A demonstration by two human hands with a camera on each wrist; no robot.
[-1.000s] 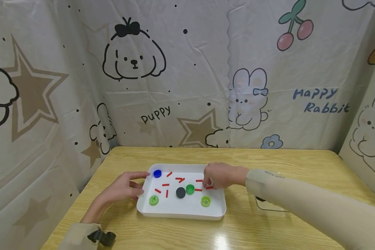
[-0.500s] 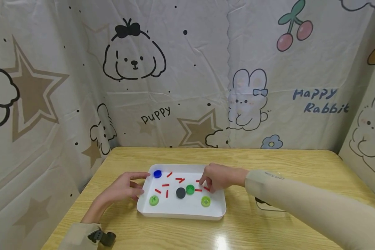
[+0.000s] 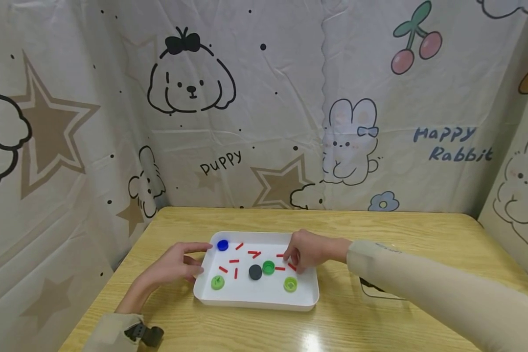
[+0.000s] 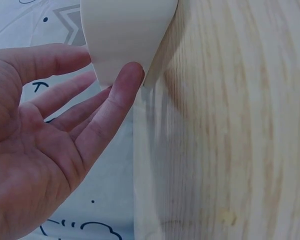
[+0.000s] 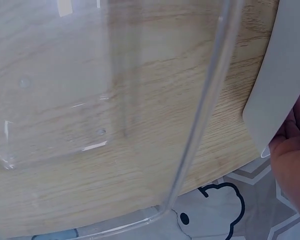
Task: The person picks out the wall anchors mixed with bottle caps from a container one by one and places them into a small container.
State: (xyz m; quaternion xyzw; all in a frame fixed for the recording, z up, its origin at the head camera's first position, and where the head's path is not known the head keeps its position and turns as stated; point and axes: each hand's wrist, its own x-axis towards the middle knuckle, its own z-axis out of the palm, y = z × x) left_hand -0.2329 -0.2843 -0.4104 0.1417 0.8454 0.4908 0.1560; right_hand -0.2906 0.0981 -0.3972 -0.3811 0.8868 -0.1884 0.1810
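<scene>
A white tray (image 3: pixel 259 298) holds several short red sticks (image 3: pixel 234 261) and round caps: a blue cap (image 3: pixel 222 245), a black cap (image 3: pixel 255 272), a green cap (image 3: pixel 268 267) and two light green caps (image 3: pixel 218 282). My left hand (image 3: pixel 175 266) touches the tray's left end with spread fingers; in the left wrist view its fingertips (image 4: pixel 129 75) rest against the outer wall. Inside the tray's right part, my right hand (image 3: pixel 308 248) bends its fingers down around a tilted red stick (image 3: pixel 292 267). Whether it pinches this stick is unclear. The right wrist view shows only part of that hand.
The tray stands on a wood-grain table (image 3: pixel 343 308). Right of it, partly under my right forearm, lies a clear plastic box (image 5: pixel 205 100). A printed curtain (image 3: pixel 264 122) hangs behind the table and at both sides.
The red stick at my right fingers turned from level to tilted between the first two frames. My right fingers shifted slightly around it. The left hand stays at the tray's end.
</scene>
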